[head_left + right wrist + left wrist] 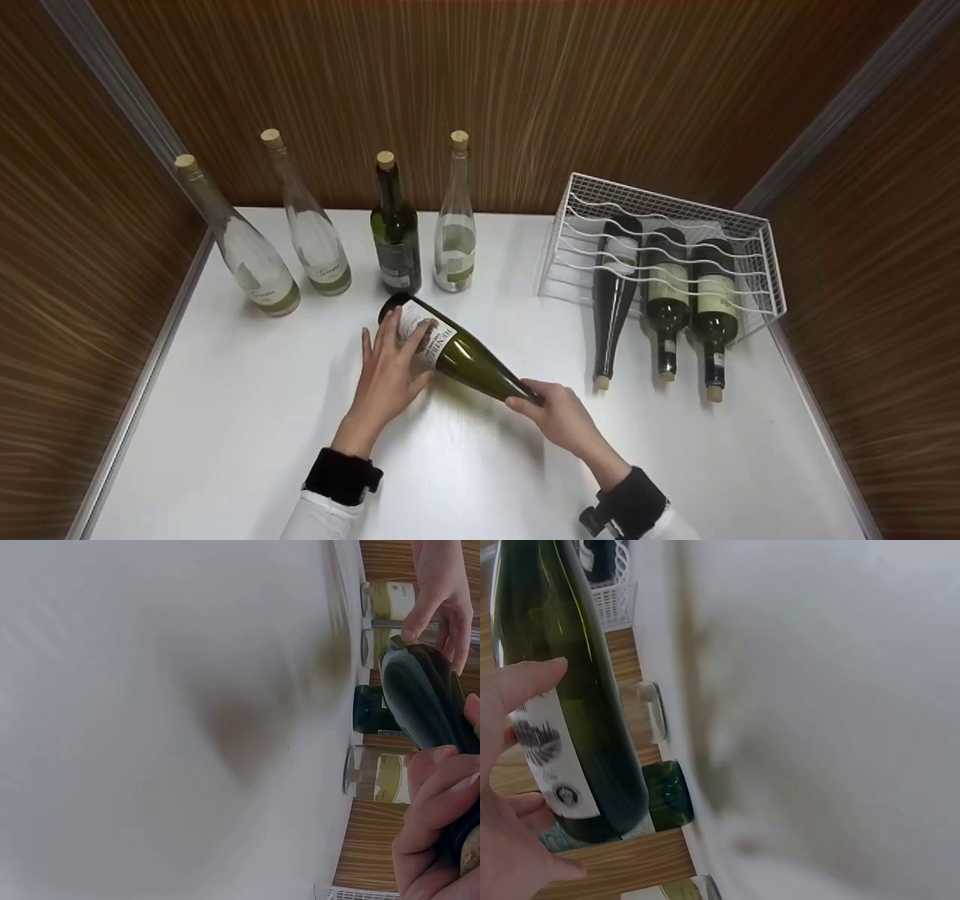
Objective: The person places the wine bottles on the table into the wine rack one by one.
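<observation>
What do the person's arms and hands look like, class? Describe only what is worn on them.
The left hand and right hand wear no gloves. Each side shows a white sleeve and, round the wrist, a wide black band with a small dark block attached.

Olive-green bottle (481, 365); white label (441, 334); brown streaked wall (525, 97).

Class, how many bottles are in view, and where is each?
8. Back row, left to right: first clear bottle, second clear bottle, dark bottle, third clear bottle. Held bottle: in left hand and right hand. Rack: left bottle, middle bottle, right bottle. None seems hidden.
</observation>
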{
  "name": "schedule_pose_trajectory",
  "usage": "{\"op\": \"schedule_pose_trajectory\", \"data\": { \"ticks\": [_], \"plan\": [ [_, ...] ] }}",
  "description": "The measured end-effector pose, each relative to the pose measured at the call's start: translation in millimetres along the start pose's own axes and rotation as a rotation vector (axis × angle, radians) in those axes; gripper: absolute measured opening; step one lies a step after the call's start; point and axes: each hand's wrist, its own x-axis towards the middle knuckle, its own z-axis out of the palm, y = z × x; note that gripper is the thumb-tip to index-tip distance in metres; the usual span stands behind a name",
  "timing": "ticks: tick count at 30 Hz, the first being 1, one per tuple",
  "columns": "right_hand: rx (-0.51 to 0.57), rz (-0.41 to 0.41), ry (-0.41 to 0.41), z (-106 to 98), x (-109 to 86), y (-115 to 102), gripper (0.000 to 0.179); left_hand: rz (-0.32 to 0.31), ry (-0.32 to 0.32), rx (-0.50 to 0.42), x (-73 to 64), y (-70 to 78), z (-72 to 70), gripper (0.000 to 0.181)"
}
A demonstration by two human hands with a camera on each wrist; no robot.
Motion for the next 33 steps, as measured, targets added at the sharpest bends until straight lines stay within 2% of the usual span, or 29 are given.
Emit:
{"op": "schedule_pose_trajectory", "data": {
  "ticks": [7,12,23,29,33],
  "plan": [
    [0.081,0.069,0.006,2,-10.5,5,0.055,-0.049,-0.035,-0.068,-2.6,-0.4,1.5,0.059],
    [0.114,0.11,0.011,0,-15.9,10,0.055,-0.064,-0.037,-0.103,-3.6,0.6,4.8,0.053],
    [0.257,0.302,-0.01,-12,-28.8,19,0.061,-0.117,-0.08,-0.144,-6.3,-1.5,10.7,0.053],
    [0.296,0.344,0.015,-17,-35.4,24,0.061,-0.135,-0.113,-0.136,-6.6,-1.0,11.4,0.055],
    [0.315,0.357,0.052,-22,-39.2,28,0.055,-0.14,-0.123,-0.131,-6.7,-0.9,11.4,0.056]
  ]
}}
